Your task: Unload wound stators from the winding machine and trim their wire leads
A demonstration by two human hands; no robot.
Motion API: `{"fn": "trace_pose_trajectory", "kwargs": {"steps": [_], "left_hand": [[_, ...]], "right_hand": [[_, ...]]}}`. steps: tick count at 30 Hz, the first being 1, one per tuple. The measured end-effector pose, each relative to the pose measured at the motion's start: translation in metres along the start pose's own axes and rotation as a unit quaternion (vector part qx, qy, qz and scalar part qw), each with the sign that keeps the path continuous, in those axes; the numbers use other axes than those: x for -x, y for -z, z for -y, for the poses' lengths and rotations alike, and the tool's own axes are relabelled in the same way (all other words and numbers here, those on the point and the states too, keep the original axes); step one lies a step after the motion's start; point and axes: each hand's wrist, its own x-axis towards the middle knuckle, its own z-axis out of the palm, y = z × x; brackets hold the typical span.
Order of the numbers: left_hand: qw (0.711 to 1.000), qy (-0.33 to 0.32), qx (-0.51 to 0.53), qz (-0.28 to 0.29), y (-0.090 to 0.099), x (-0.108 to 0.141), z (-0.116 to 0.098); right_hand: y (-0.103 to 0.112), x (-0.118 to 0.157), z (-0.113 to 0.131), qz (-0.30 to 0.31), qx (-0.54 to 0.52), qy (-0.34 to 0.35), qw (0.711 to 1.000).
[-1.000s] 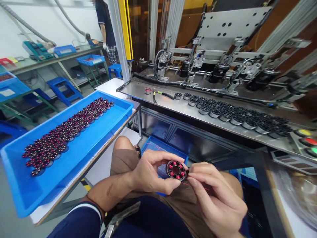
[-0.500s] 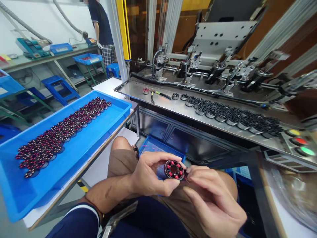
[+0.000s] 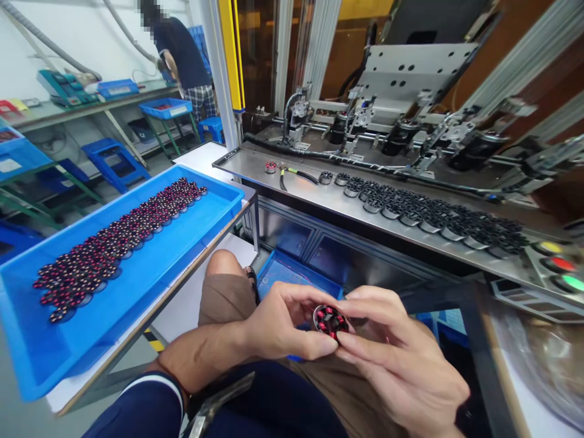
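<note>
Over my lap, my left hand is closed on a round motor stator, thumb below and fingers above its rim. Red wire coils sit in a ring inside the stator's dark frame, facing up toward me. My right hand grips the same stator from the right, its thumb and fingertips touching the edge. A small dark shape shows between the right fingers, too hidden to name. The palms and the stator's underside are out of sight.
At left stands a blue tray holding many wound stators. On the metal shelf ahead lie green-handled pliers, one red-wound stator and rows of black stators. Lit buttons are at right. A person stands behind.
My right hand has come left onto the stator, which has shifted slightly right and down and tilted. Behind, the person has bent over toward the bench.
</note>
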Motion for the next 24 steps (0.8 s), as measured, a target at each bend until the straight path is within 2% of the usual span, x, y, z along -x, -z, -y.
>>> {"fn": "trace_pose_trajectory", "kwargs": {"steps": [5, 8, 11, 14, 17, 21, 24], "left_hand": [[0.999, -0.022, -0.005, -0.045, -0.003, -0.003, 0.002], [0.993, -0.091, -0.026, -0.073, -0.008, -0.003, 0.007], [0.979, -0.168, -0.056, -0.097, -0.012, -0.003, 0.013], [0.963, -0.231, -0.093, -0.101, -0.013, -0.004, 0.016], [0.949, -0.271, -0.123, -0.102, -0.012, -0.005, 0.016], [0.954, -0.257, -0.120, -0.100, -0.013, -0.003, 0.016], [0.977, -0.182, -0.071, -0.088, -0.009, -0.002, 0.013]], "right_hand": [[-0.011, 0.018, 0.009, -0.089, 0.143, 0.005, 0.986], [-0.019, 0.026, 0.014, -0.135, 0.184, -0.002, 0.974], [-0.026, 0.030, 0.018, -0.167, 0.190, -0.031, 0.967], [-0.033, 0.031, 0.023, -0.173, 0.173, -0.072, 0.967], [-0.041, 0.031, 0.024, -0.209, 0.150, -0.108, 0.960], [-0.049, 0.032, 0.017, -0.252, 0.109, -0.124, 0.954], [-0.047, 0.032, 0.011, -0.232, 0.106, -0.103, 0.962]]}}
